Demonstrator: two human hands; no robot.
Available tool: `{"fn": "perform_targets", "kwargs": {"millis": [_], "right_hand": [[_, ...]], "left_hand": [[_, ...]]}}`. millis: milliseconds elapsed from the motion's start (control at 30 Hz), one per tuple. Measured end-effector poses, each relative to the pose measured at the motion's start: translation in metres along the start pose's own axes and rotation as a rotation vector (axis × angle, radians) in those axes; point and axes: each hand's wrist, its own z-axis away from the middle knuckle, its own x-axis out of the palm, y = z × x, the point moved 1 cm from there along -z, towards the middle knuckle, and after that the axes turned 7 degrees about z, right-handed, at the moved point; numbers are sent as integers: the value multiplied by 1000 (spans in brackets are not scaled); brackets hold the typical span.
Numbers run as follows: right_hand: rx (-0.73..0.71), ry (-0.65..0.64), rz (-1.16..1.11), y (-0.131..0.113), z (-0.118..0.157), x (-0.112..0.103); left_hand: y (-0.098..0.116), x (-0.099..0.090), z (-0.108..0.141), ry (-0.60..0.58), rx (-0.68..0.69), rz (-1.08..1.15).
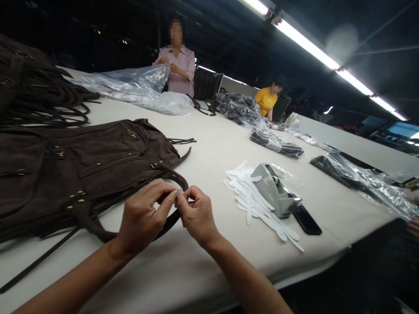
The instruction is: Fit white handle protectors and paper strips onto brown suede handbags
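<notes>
My left hand point(144, 216) and my right hand point(198, 213) meet at the fingertips over the table's near side. Both are closed in a pinch on a small whitish piece point(180, 192), mostly hidden by the fingers, so its kind is unclear. Just behind and below them curves the strap handle point(94, 226) of a dark brown bag point(108, 152). This bag lies flat at the left, with buckles, brass-coloured studs and a zipped pocket. Whether the fingers touch the handle I cannot tell.
Right of my hands are white paper strips point(252, 200), a grey tape dispenser point(273, 189) and a black phone point(307, 219). More brown bags point(29, 83) pile up far left. Plastic-wrapped items point(276, 141) line the table's far side. Two people point(179, 69) stand beyond; another's hand point(414, 226) shows at right.
</notes>
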Motion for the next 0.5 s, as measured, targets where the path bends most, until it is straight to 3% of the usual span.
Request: {"fn": "perform_targets", "kwargs": {"millis": [133,300,400,500], "right_hand": [[-69,107,178,-1,1,0],[84,24,17,10,-2,-1],[117,-3,-127,16,-7,-3],[89,-75,-258,17,-11,-6]], "left_hand": [[-5,6,9,-14,220,-152],[-15,10,14,-77,289,-188],[-16,11,11,-52,179,-96],[-15,11,8,-5,-126,82]]}}
